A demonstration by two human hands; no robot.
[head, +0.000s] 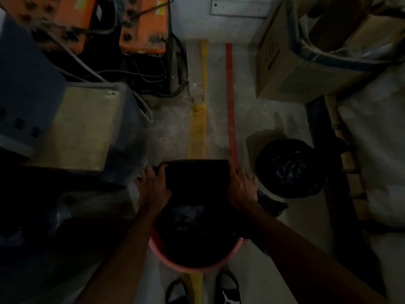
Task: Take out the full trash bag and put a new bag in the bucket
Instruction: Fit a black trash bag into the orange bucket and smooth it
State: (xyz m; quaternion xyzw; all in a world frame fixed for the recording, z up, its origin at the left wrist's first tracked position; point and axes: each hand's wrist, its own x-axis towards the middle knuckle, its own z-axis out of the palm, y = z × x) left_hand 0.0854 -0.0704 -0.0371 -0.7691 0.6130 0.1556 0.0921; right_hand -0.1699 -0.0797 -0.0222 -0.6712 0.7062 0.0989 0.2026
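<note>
A pink bucket (190,265) stands on the floor just in front of my feet. A black trash bag (197,178) hangs into it, its mouth stretched wide above the bucket. My left hand (153,183) grips the left edge of that bag and my right hand (242,187) grips the right edge. A full black trash bag (291,170) sits on the floor to the right of the bucket, apart from both hands.
Orange machines (142,25) with cables stand at the back left, and a grey bin (76,128) sits at the left. Cardboard boxes (306,62) and a wooden pallet (341,161) line the right. Yellow tape (198,119) and red tape (230,102) run along the floor.
</note>
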